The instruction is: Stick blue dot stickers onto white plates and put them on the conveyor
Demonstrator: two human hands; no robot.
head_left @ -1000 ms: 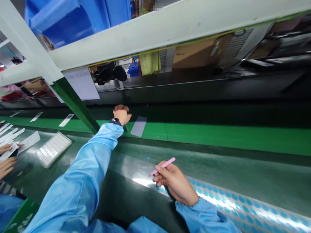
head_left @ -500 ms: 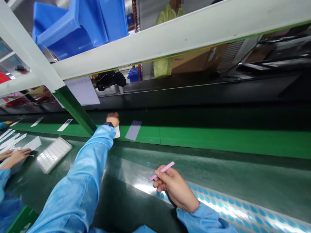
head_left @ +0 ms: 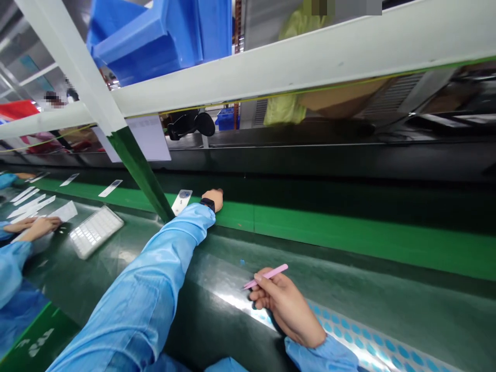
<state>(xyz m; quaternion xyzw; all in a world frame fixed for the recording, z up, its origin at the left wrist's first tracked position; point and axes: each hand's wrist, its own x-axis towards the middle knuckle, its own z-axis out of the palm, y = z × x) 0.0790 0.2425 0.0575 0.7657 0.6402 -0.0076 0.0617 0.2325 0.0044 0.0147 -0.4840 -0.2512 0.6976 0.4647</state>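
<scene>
My left hand (head_left: pixel 214 199), with a dark watch at its wrist, reaches across to the green belt (head_left: pixel 294 219). Its fingers are hidden behind the back of the hand, so I cannot see whether they hold anything. Just left of it lies a white phone back panel (head_left: pixel 181 201) with a round camera mark. Pink tweezers (head_left: pixel 277 270) are pinched in my right hand (head_left: pixel 289 305), tips pointing left. That hand hovers over the near end of a clear sheet with rows of blue round stickers (head_left: pixel 364 336). A small blue piece (head_left: pixel 242 262) lies beyond the tweezers.
A green and white post (head_left: pixel 141 168) slants down left of my reaching arm, joined to a white crossbar (head_left: pixel 263 64). Blue bins (head_left: pixel 155 41) sit above. At left, a co-worker's hands (head_left: pixel 42 226) work near white strips and a clear tray (head_left: pixel 96 231).
My left hand has moved right along the belt, away from the white panel, which now shows fully. The grey panel is no longer visible. The view has shifted slightly; my right hand keeps the tweezers.
</scene>
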